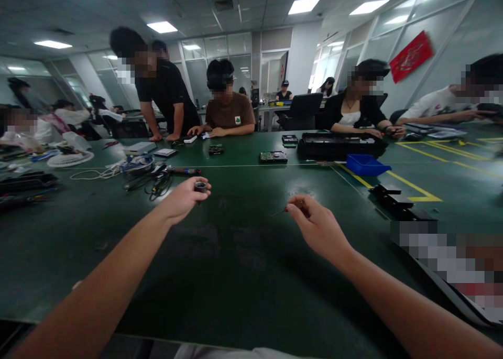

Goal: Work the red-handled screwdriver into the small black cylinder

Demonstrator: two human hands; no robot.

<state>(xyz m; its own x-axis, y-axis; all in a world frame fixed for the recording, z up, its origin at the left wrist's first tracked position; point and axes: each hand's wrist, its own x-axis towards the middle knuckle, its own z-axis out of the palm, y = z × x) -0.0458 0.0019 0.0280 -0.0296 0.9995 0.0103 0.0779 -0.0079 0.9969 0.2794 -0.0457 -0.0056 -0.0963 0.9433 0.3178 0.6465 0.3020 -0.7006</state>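
Observation:
Over the left-middle of the green table [236, 296], my left hand [184, 197] is closed around a small dark cylindrical piece [200, 186] with a light rim on top. I cannot tell exactly what the piece is. My right hand [314, 220] pinches a thin screwdriver [280, 212], its narrow shaft pointing left and a bit of red showing at the fingertips. Most of the screwdriver's handle is hidden inside the fingers. The two hands are apart, and both are held above the tabletop.
Beyond my hands lie an opened device with a green circuit board [272, 156], a long black casing [341, 145] and a blue tray [367, 164]. Black parts [401, 202] are at right, tangled cables [159, 183] and a white fan grille [70, 159] at left. Several people sit or stand around.

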